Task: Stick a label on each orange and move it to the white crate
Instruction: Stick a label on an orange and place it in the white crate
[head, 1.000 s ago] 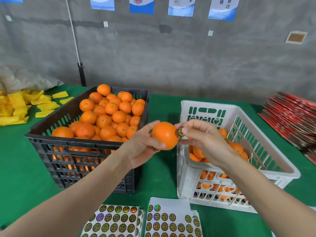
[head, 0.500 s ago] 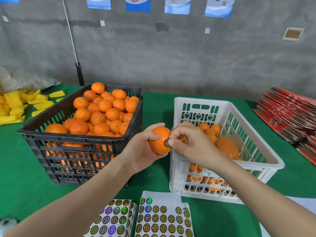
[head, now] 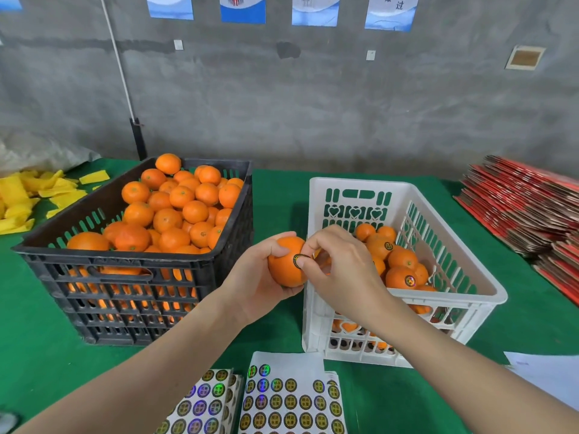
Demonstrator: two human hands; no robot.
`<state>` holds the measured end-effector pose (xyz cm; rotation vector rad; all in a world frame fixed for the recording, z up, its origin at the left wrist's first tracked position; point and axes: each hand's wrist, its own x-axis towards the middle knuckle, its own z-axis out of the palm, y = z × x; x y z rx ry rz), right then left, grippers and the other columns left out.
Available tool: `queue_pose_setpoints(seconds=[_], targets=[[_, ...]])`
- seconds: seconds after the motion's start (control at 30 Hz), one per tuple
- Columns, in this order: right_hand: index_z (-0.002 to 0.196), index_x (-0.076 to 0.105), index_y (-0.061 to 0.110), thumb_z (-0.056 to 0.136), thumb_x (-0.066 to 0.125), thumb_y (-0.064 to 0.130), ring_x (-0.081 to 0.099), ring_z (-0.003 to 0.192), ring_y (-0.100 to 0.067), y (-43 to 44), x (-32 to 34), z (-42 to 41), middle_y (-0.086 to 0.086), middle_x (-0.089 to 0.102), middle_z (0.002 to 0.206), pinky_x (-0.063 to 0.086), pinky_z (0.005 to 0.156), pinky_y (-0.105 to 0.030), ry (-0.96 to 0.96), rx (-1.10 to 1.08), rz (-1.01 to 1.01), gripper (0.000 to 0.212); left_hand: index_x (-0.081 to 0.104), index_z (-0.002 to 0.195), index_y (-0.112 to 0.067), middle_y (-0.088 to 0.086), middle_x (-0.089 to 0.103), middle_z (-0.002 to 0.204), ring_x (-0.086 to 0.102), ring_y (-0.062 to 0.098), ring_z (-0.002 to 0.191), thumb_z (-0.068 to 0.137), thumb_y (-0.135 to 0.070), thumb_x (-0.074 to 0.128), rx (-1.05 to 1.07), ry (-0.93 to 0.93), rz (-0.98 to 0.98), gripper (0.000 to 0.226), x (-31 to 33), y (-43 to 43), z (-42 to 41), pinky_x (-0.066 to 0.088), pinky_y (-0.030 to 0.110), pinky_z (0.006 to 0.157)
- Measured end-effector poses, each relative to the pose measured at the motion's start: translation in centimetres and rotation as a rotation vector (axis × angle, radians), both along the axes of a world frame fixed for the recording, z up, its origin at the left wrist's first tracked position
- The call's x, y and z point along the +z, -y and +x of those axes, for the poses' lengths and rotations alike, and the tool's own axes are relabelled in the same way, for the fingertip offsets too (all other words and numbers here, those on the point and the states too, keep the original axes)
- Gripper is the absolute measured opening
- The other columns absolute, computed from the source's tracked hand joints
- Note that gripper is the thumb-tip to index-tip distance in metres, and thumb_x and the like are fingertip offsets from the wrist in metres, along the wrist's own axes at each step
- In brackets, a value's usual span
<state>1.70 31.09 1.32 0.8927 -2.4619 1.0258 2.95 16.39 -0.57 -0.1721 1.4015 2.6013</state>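
Mid-cycle, sticking stage. Gripping one orange (head: 283, 272) in left hand (head: 255, 281), thumb over the top and fingers wrapped underneath, fruit clear of the surface (head: 407, 399). Pressing a round label (head: 297, 259) onto the side facing right hand (head: 340, 266): fingers curled, one fingertip down on the label, nothing else held. Label looks mostly seated; can't tell whether the edges are fully down. White crate (head: 470, 297) directly right of and behind right hand, so only a short carry over the rim left for this fruit. Inside it, a partial layer of oranges (head: 404, 275), a couple showing labels. Black crate (head: 125, 266) left of left hand, heaped with bare oranges (head: 175, 214). Label sheets (head: 289, 400) below both hands, nearer the body, mostly full. Estimate: early in the job, small share done, bulk of the pile left to label and move.
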Motion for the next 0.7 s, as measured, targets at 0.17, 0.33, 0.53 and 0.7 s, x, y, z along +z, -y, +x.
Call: queue_pose_setpoints(seconds=[0.17,0.33,0.53,0.7], targets=[[0.135,0.037,0.04,0.077,0.075,0.026,0.057,0.073,-0.01,-0.8,0.1,-0.7,0.007,0.052,0.102,0.049,0.067,-0.027,0.116,-0.003,-0.098,0.071,0.061,0.113,-0.019,0.011,0.061,0.107,0.06,0.025,0.086,0.061,-0.013,0.054,-0.001,-0.018,-0.058,0.053,-0.1,-0.1,-0.5,0.053,0.036,0.071],[0.136,0.038,0.037,0.071,0.077,0.041,0.054,0.101,-0.008,-1.4,0.4,-2.2,0.01,0.052,0.12,0.05,0.083,-0.027,0.302,0.113,-0.013,0.076,0.061,0.104,-0.008,0.012,0.068,0.096,0.068,0.021,0.078,0.068,-0.013,0.052,-0.167,-0.1,-0.105,0.037,0.9,-0.6,-1.7,0.056,0.031,0.062],[0.121,0.05,0.024,0.066,0.079,0.035,0.05,0.089,-0.01,-2.0,0.9,-9.2,0.01,0.051,0.102,0.039,0.071,-0.023,0.18,-0.156,-0.053,0.063,0.049,0.131,-0.012,0.003,0.058,0.125,0.056,0.018,0.112,0.092,-0.025,0.052,0.008,-0.105,-0.423,0.041,3.0,-0.3,-5.2,0.041,0.04,0.103],[0.125,0.045,0.011,0.074,0.072,0.021,0.056,0.095,-0.025,-5.2,-3.0,-17.1,-0.008,0.059,0.108,0.045,0.068,-0.029,0.5,-0.392,0.378,0.059,0.043,0.138,-0.009,0.007,0.057,0.129,0.058,0.023,0.111,0.101,-0.03,0.043,0.216,-0.107,-0.421,0.043,3.8,4.8,-6.3,0.046,0.037,0.09]])
